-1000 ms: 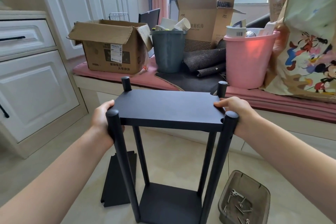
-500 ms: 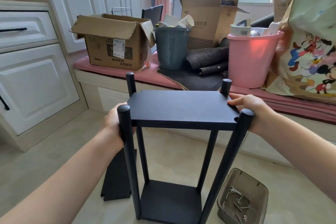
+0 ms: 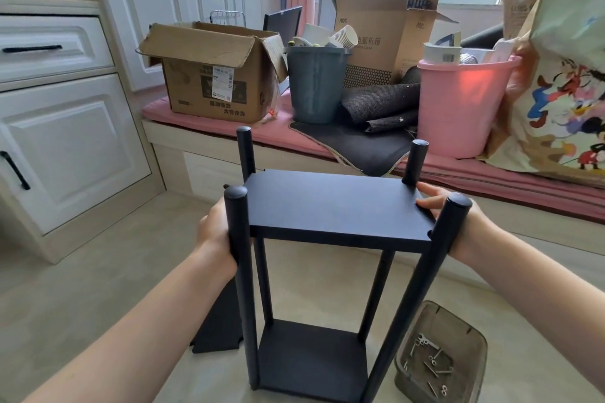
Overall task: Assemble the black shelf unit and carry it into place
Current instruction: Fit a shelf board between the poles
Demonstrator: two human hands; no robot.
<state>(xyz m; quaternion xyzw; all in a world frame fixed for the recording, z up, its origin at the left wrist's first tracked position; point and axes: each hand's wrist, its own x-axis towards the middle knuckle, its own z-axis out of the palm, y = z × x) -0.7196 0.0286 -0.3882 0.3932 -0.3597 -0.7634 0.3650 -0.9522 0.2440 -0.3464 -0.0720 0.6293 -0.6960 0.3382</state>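
Black shelf unit [image 3: 337, 206] is gripped by left hand [image 3: 214, 229] and right hand [image 3: 458, 222], fingers curled around its top shelf's ends, balanced for carrying.

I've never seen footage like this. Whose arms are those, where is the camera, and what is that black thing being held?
There is no machine here: a person wears one wide-angle camera on the head, looking forward and down, so you see their own two bare arms.

The left hand grips the left edge of the upper board of a black shelf unit with four round posts; the right hand holds its right edge, thumb lying on top. A lower board sits near the floor.

On the pale tiled floor stand a loose black panel behind the left arm and a greyish plastic tray of screws at the right.

Behind, a pink-cushioned window bench carries an open brown cardboard box, a dark grey bucket and a pink bucket.
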